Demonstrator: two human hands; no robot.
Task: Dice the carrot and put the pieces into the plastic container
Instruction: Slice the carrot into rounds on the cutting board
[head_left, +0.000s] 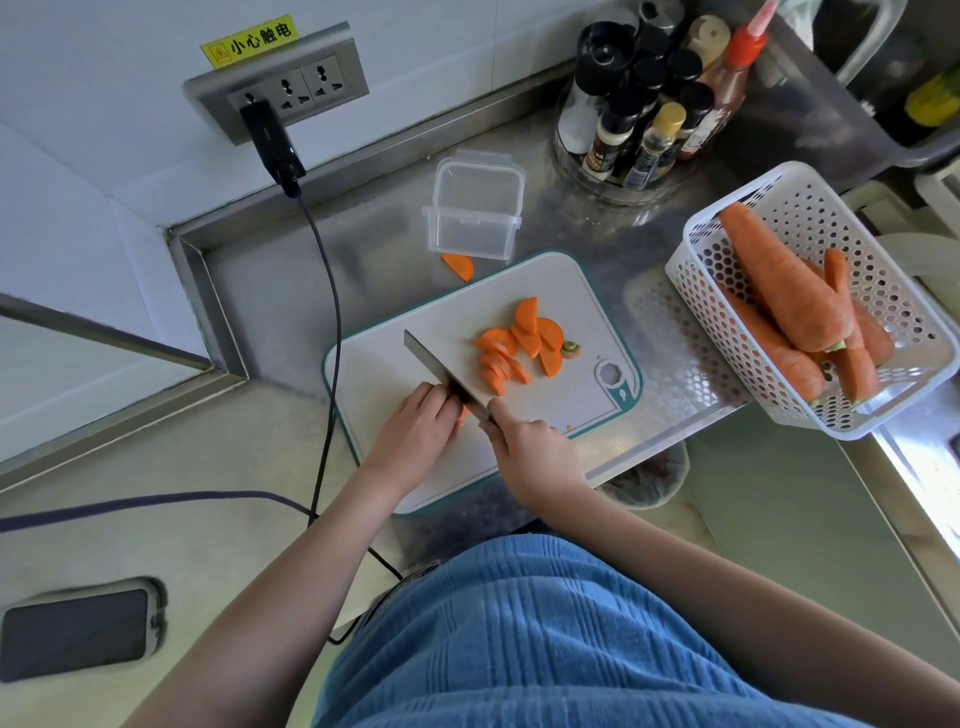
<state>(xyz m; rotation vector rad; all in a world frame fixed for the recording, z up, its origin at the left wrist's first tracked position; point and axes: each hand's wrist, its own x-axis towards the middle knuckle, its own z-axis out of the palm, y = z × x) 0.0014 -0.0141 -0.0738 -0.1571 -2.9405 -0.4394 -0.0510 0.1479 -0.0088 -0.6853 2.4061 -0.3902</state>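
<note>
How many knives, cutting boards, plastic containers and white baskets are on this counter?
knife: 1
cutting board: 1
plastic container: 1
white basket: 1
Total: 4

Steel counter (597, 244), cutting board (395, 358), plastic container (475, 213), carrot slice (460, 266), white basket (810, 208), spice rack (613, 179)

One clear plastic container (475, 215), one white cutting board with a teal rim (415, 332), one steel-bladed knife (447, 374) and one white perforated plastic basket (883, 260) are on the steel desk (363, 244). The basket holds about four whole orange carrots (784, 291). One orange half-round slice (458, 266) lies off the board; the sliced heap (519, 345) is too overlapped to count.
</note>
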